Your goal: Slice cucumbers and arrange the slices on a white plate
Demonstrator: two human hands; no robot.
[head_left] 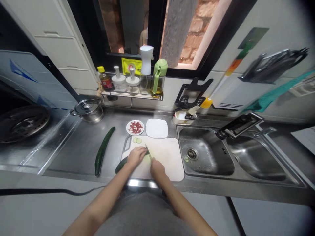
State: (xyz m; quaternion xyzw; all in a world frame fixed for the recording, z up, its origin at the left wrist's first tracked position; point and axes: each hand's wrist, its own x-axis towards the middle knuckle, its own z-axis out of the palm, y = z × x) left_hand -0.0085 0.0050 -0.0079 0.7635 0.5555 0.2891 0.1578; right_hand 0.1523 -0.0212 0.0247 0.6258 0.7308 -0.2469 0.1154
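On the white cutting board (169, 160), my left hand (136, 155) is closed over a dark green cucumber (121, 164), which sticks out to the lower left of it. My right hand (157, 169) grips a knife (149, 152), whose blade stands at the cucumber's right end. Two pale cucumber slices (137, 140) lie near the board's upper left corner. A second, whole cucumber (104, 151) rests on the steel counter to the left of the board. Behind the board are a plate of chopped red pieces (135, 127) and a white square plate (157, 128).
Right of the board is a double sink (206, 149) with a faucet above it. A lidded pot (89, 110) stands at the back left. Bottles and jars fill a wall shelf (133, 95) behind the plates. Green scraps (186, 159) lie in the left basin.
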